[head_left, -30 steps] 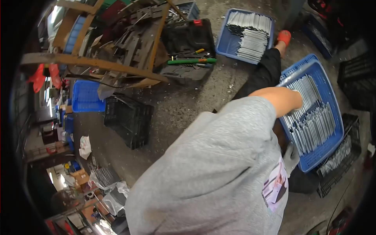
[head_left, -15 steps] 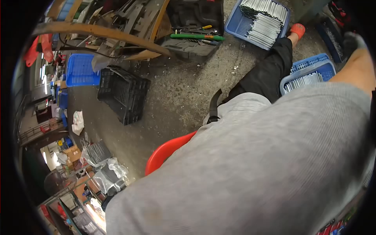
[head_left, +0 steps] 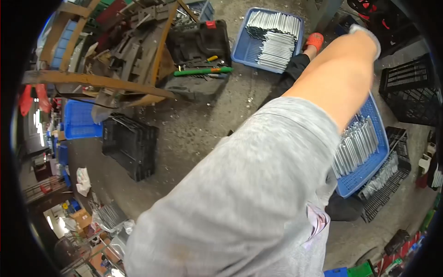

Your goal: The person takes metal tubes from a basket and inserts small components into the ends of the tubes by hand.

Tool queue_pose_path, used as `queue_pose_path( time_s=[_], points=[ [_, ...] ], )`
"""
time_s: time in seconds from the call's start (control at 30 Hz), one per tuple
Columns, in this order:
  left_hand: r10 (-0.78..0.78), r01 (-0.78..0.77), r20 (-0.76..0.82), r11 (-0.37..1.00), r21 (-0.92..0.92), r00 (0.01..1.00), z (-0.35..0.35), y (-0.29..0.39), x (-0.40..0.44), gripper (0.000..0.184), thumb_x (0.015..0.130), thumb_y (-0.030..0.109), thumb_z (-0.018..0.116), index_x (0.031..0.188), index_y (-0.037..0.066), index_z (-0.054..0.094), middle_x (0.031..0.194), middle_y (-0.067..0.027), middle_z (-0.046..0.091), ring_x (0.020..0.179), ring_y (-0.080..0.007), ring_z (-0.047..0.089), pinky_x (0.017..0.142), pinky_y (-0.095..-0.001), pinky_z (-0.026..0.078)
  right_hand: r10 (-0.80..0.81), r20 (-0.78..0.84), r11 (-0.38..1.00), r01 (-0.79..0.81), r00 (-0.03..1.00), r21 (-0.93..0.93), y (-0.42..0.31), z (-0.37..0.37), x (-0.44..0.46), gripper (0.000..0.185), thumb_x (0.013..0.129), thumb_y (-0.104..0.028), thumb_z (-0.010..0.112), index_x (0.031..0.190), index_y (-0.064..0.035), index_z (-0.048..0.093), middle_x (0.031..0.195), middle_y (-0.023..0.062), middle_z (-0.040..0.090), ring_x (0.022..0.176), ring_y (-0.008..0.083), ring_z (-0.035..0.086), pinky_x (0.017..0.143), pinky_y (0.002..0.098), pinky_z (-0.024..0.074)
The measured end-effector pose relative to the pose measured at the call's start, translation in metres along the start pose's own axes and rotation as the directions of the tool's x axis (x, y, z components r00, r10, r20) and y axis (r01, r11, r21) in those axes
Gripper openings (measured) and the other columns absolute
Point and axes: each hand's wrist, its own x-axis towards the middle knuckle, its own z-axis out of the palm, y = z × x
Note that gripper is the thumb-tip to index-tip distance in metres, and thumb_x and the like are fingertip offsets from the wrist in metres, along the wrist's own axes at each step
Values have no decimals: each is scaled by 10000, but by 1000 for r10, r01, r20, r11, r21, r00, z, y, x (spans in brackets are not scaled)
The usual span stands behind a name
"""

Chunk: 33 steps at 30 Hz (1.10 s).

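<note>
My left arm in a grey sleeve crosses the view toward the upper right. At its end is my left hand (head_left: 366,39), with a pale glove cuff at the wrist; its fingers are hidden, so I cannot tell what it holds. Dark machinery (head_left: 387,18) with red parts lies just beyond it. Under my forearm, a blue basket (head_left: 353,184) holds many silvery metal rods (head_left: 355,150). My right hand is out of view.
Another blue basket (head_left: 249,51) of rods stands near an orange shoe (head_left: 315,40). An opened black tool case (head_left: 198,41) lies to its left. Black crates (head_left: 131,143) sit on the floor, another crate (head_left: 408,87) at right. Wooden beams (head_left: 101,81) stick out upper left.
My view has shifted, bringing the rod basket on the right and the black crate beyond it into sight. My left forearm now reaches across above that basket, showing more bare skin.
</note>
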Motion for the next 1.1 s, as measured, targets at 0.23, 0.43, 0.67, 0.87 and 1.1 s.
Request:
queue_pose_path(
  time_s=[0.23,0.43,0.67,0.87,1.1],
  points=[
    [243,-229,207,969,-89,948,113,-10,-4,310,938,310,669,1119,90,792,995,-52,790,838,-263,733,799,-429,599,-93,-192,995,96,977,5,-15,13,-7,267,984,-170,657,1128,41,734,1010,191,781,811,319,726,730,387,540],
    [386,-442,549,897,-35,741,87,5,-76,417,966,333,623,1302,96,694,1249,-115,733,1117,-323,690,986,-422,536,34,-198,998,-43,980,-41,-28,12,-7,244,962,-189,680,1069,18,754,957,177,782,724,343,695,685,384,531],
    [394,-408,304,913,-19,867,213,-12,-83,415,933,268,655,1297,71,639,1186,-147,711,1082,-370,674,976,-436,526,-5,-213,998,-8,977,-61,-33,18,4,227,946,-177,691,1066,3,762,945,171,784,721,365,707,655,389,536],
    [405,-407,46,910,80,913,267,-1,-80,374,903,288,691,1213,84,645,1116,-142,700,1008,-382,670,924,-462,527,-68,-319,998,59,945,-38,-25,25,3,251,970,-255,653,1038,-40,763,867,165,766,687,396,683,617,443,513],
    [343,-348,189,937,-9,920,252,0,-85,283,925,280,681,1136,92,682,1020,-105,704,930,-350,680,894,-452,523,-91,-363,996,93,927,-13,-28,23,5,255,977,-275,644,1013,-48,754,810,153,751,649,395,666,585,453,498]
  ],
)
